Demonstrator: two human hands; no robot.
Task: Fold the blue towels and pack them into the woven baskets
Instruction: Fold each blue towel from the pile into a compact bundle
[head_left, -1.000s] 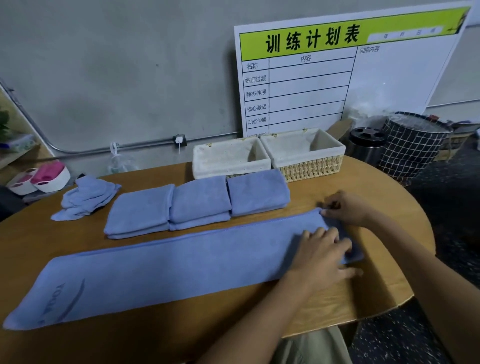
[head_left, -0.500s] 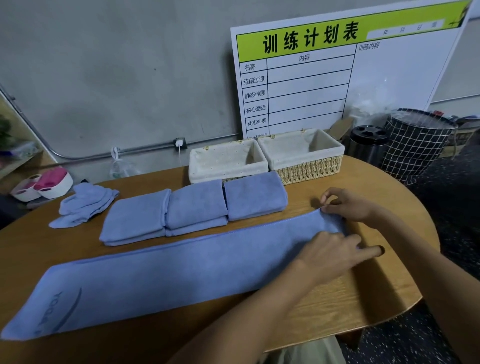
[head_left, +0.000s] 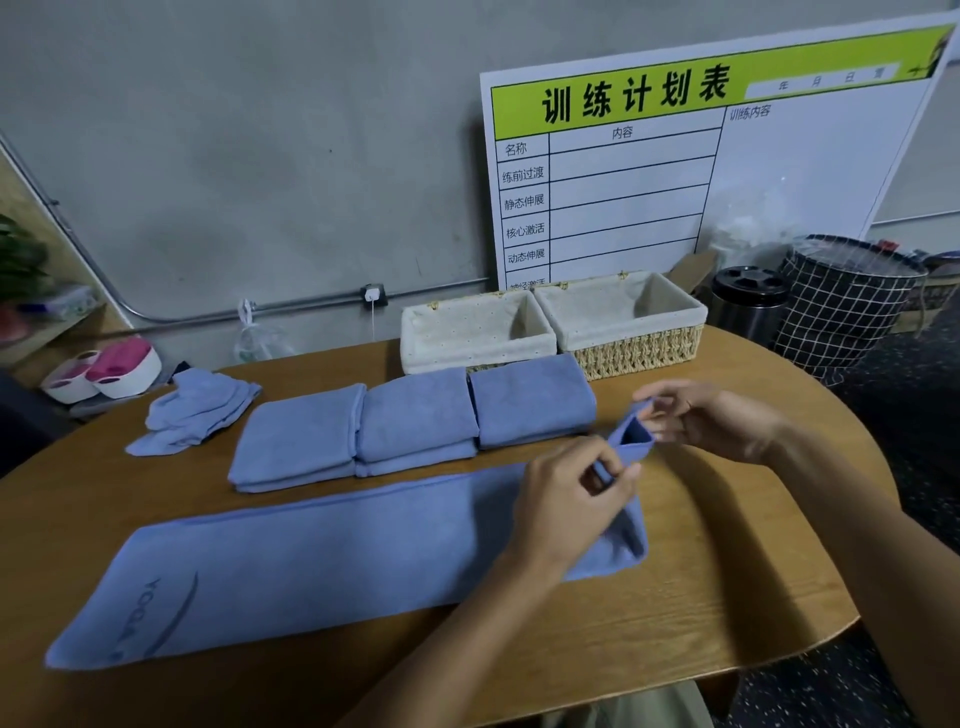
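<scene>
Blue microfibre long towel (head_left: 322, 561): my left hand (head_left: 566, 499) and right hand (head_left: 711, 421), each grip pinching a right-end corner, have lifted it off the wooden counter (head_left: 675, 623); folding begins.

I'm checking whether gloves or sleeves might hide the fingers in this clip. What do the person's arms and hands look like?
Both arms are bare, with no sleeve in view. The left hand and right hand wear no gloves, and no ring, watch or wristband shows. The fingers are uncovered, so nothing worn hides them.
</scene>
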